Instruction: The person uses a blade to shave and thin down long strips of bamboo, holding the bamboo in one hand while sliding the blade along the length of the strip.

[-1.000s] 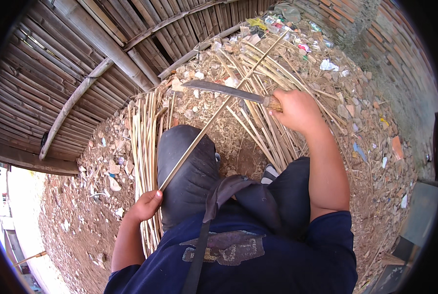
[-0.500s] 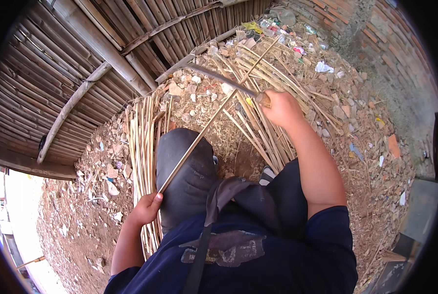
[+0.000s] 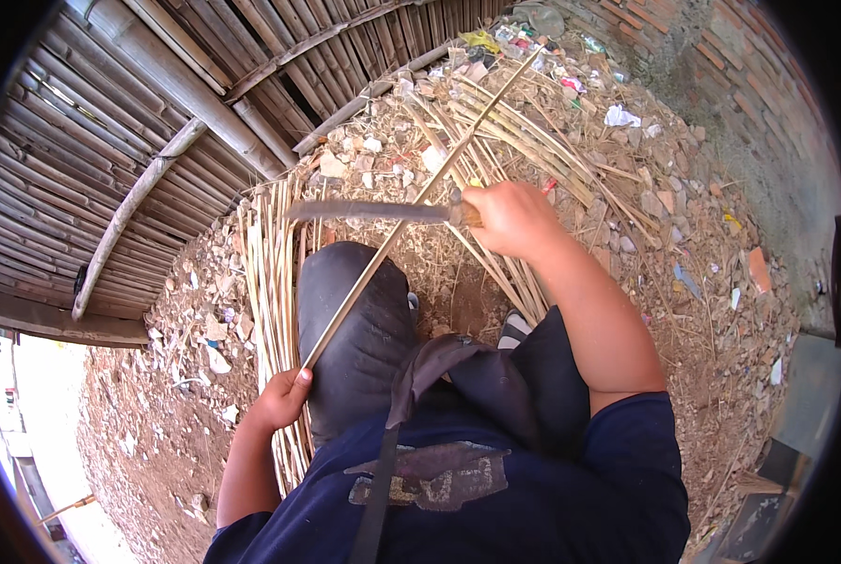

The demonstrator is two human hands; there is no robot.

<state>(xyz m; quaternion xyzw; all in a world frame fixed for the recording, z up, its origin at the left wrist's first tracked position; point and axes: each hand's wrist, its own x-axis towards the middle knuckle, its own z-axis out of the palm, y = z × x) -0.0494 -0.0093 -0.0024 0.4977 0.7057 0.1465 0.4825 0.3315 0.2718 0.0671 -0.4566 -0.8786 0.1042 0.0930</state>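
Observation:
My left hand (image 3: 282, 399) is closed round the lower end of a long thin bamboo strip (image 3: 353, 299). The strip slants up and away to the right, past my left knee. In my right hand (image 3: 510, 218) is the wooden handle of a long-bladed knife (image 3: 373, 211). Its blade points left and crosses the strip beyond my knee; whether the edge touches the strip I cannot tell. Beside my left leg lies a bundle of pale bamboo strips (image 3: 270, 273). More strips (image 3: 514, 136) lie on the ground ahead and to the right, partly behind my right hand.
A bamboo-slat wall (image 3: 72, 179) leans in at the upper left. Far right stands a brick wall (image 3: 749, 94). Stones, brick pieces and litter cover the ground, with a yellow plastic bag (image 3: 479, 40) at the back. A grey panel (image 3: 809, 390) stands at the right edge.
My right hand has moved a little left and nearer to me, and the knife blade has swung down from a slant to nearly level. The left hand keeps its hold on the strip.

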